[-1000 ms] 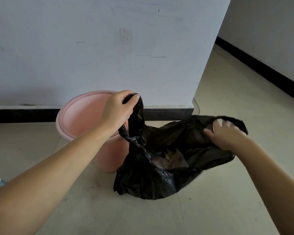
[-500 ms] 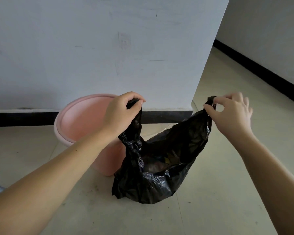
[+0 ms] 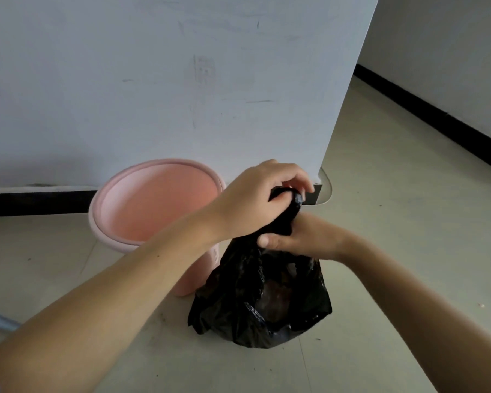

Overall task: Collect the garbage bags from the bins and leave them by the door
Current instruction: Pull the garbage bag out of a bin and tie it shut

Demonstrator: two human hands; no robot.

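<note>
Pale floor tiles (image 3: pixel 394 222) run up to a white wall (image 3: pixel 153 80) with a black skirting strip. Against it stands a pink bin (image 3: pixel 153 202), its inside bare. Just to its right the black garbage bag (image 3: pixel 262 302) sits on the floor, touching the bin's side. Both hands clamp its gathered neck — the left hand (image 3: pixel 255 205) on top, the right hand (image 3: pixel 301 236) just below.

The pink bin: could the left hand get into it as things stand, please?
Probably yes, once free. The pink bin stands open and unlined just beside the left hand, with nothing across its mouth. For now that hand grips the black bag neck together with the right hand.
</note>
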